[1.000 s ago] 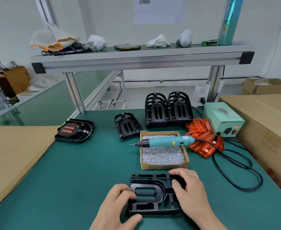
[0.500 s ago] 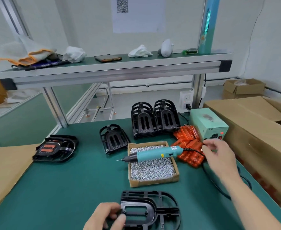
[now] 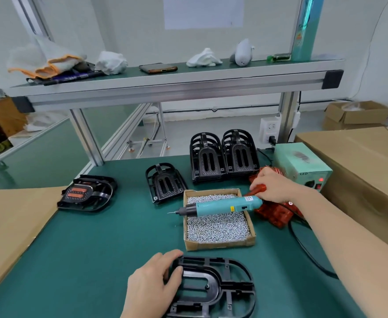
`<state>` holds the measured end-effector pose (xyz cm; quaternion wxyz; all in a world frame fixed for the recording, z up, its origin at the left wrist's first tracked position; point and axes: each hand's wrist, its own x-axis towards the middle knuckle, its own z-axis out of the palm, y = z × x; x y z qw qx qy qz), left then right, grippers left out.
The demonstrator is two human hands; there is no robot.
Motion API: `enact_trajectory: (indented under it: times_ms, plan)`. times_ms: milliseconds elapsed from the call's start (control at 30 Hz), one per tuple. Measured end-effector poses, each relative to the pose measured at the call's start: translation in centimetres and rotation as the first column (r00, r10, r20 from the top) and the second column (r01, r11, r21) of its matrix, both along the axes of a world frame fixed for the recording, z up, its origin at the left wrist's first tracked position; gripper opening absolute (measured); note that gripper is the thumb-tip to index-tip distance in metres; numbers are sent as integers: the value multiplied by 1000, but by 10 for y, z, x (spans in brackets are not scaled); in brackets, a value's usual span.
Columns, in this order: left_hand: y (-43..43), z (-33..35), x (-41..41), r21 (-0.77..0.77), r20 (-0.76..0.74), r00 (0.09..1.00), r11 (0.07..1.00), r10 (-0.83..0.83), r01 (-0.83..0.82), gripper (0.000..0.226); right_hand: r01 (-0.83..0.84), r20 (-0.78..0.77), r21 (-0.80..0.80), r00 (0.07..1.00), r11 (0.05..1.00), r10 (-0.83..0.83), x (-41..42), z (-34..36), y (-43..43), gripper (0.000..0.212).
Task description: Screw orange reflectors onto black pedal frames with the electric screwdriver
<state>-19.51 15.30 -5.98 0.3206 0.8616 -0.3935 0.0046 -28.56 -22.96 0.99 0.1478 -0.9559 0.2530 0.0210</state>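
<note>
Green bench [image 3: 96, 249]: left hand [image 3: 156, 278] grips black pedal frame [image 3: 222, 285], right hand [image 3: 273, 187] pinches orange reflector [image 3: 258, 188].

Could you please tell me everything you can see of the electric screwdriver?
The electric screwdriver has a teal, plastic-looking body with a black switch, a black nose and a thin metal bit pointing left. It lies on its side across the cardboard screw box, bit overhanging the table. The right hand, pinching an orange reflector, is by its rear end; whether they touch is unclear.
</note>
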Motion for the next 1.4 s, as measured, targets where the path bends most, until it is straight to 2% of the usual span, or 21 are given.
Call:
enact_trajectory:
  times_ms: [100,200,367,467,567,667,767,967,1100,1233,1400]
  plan:
    - [1,3,-2,-7,-2,1000,1000,-29,29,27,41,50,5,998,999,-42,0,6,2,8]
    - [3,2,0,-14,0,998,998,-55,55,25,93,108,23,990,995,-95,-9,13,6,16]
    - [3,1,2,-27,-26,997,997,-77,76,31,183,396,106,894,977,-211,-34,27,30,16]
    - [3,-2,5,-23,-32,997,997,-71,70,31,137,531,228,812,964,-241,-45,30,68,19]
    - [2,-5,6,-47,-50,997,997,-65,63,37,15,612,278,768,960,-189,-54,26,119,23]
    - [2,-3,7,-120,-115,991,991,-75,61,41,-80,678,225,729,971,-97,-58,14,169,28]
    - [3,-2,8,-204,-197,976,978,-89,48,31,-120,720,111,694,987,3,-60,-7,203,26]
    - [11,8,2,-400,-357,919,917,-169,13,31,-103,822,-85,555,991,128,-62,-39,227,24]
    - [11,20,-8,-433,-341,900,895,-273,108,54,-97,842,-201,492,975,223,-61,-49,228,14]
    - [0,31,-18,-392,-340,866,892,-367,225,63,-110,853,-222,460,969,247,-61,-54,228,8]
    - [-6,33,-18,-422,-381,854,889,-354,180,45,-155,850,-175,474,972,229,-60,-54,231,9]
